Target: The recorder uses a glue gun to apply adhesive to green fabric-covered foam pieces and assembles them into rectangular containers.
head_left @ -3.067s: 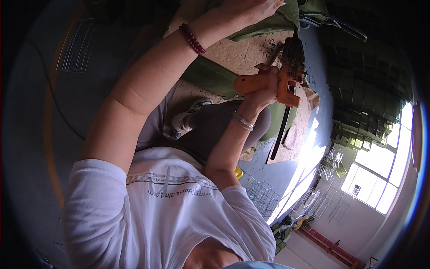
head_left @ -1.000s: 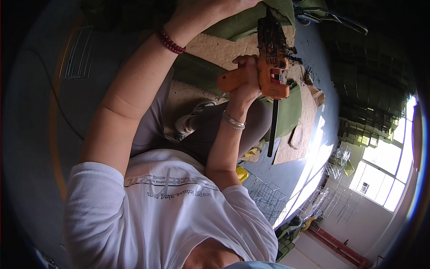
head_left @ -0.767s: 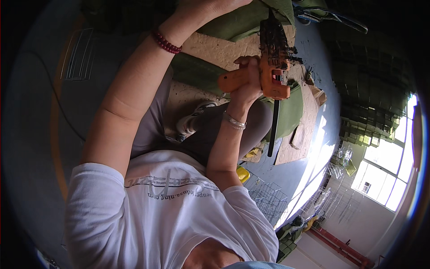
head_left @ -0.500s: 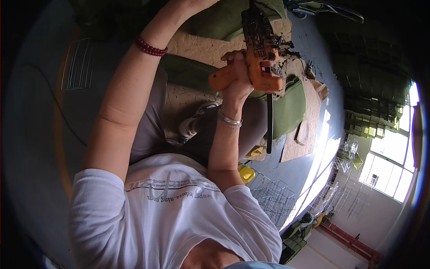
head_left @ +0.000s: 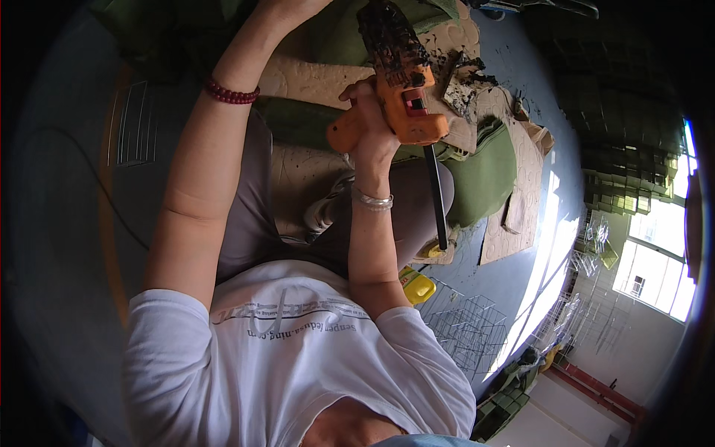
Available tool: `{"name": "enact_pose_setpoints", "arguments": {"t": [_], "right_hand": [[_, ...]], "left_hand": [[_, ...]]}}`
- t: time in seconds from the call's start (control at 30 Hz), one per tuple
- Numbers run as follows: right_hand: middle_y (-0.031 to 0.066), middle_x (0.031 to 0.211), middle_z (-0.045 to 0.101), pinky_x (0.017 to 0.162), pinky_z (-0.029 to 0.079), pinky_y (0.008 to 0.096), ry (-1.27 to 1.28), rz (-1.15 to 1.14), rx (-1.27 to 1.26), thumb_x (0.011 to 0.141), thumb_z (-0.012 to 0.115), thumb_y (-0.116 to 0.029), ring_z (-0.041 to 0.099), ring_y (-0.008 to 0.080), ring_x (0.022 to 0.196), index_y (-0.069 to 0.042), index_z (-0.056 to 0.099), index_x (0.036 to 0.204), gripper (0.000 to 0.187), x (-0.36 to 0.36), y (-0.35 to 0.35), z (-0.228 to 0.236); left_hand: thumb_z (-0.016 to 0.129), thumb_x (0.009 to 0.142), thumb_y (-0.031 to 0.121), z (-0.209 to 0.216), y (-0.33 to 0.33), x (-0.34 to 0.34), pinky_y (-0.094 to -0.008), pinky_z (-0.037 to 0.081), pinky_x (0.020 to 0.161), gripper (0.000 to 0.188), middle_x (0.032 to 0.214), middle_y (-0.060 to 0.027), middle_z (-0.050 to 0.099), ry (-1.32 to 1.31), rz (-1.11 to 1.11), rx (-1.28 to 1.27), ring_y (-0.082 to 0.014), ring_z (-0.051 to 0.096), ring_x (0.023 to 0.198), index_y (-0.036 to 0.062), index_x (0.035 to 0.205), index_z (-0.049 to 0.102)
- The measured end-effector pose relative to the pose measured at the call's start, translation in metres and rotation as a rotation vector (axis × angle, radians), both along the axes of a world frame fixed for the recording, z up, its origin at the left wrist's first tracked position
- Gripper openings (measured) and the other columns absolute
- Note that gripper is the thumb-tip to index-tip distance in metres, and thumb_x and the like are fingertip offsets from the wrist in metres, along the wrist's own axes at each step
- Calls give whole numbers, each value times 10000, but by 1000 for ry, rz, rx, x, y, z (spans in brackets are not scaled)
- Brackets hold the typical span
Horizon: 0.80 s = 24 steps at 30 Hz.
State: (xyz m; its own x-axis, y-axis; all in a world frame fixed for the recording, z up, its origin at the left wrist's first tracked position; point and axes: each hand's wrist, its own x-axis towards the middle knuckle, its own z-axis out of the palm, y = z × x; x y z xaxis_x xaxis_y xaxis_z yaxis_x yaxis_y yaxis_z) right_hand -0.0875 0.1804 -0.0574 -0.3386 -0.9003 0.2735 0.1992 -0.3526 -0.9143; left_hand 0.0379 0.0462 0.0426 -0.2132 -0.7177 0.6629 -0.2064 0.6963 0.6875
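Note:
My right hand (head_left: pixel 376 132) is closed round the handle of an orange glue gun (head_left: pixel 417 123). The gun's front end is caked in black glue and points toward the top of the picture, over green fabric. A long black glue stick (head_left: pixel 436 197) juts from its back end. Only the wrist side of my left hand (head_left: pixel 292 10) shows at the top edge, close to the green fabric (head_left: pixel 342 33); its fingers are out of the picture.
Cardboard sheets (head_left: pixel 313 83) lie under the work. Black-smeared scraps (head_left: pixel 465 86) lie right of the gun, beside a folded green piece (head_left: pixel 484 175). A yellow container (head_left: pixel 417 287) and wire racks (head_left: pixel 465 331) are by my right elbow. Another wire rack (head_left: pixel 138 123) is at left.
The glue gun and my right hand have shifted left in the picture, and the glue stick slants more. My left hand has also moved left and slightly up. The view itself has shifted a little.

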Motion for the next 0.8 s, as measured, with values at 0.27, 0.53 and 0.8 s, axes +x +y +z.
{"name": "enact_pose_setpoints", "arguments": {"t": [0.27,0.53,0.8], "right_hand": [[53,818,580,692,465,283,-101,-59,11,816,607,-7,579,140,741,0,536,1023,219,-2,1,3],[69,862,566,753,475,328,-38,-42,18,848,575,-33,583,178,769,-8,523,1065,224,-8,2,0],[79,847,564,752,485,349,-91,-169,-27,839,564,-13,581,189,750,-8,513,1086,252,-25,2,1]], "left_hand": [[640,833,59,-1,-1,0,-283,509,631,135,789,-129,646,-5,1,25,-189,635,698,-66,876,667],[638,835,68,2,1,-1,-281,509,634,144,798,-131,657,-27,24,46,-187,638,701,-66,877,669],[640,828,55,1,-1,0,-278,487,606,128,794,-125,653,-19,26,35,-176,622,687,-64,867,670]]}}
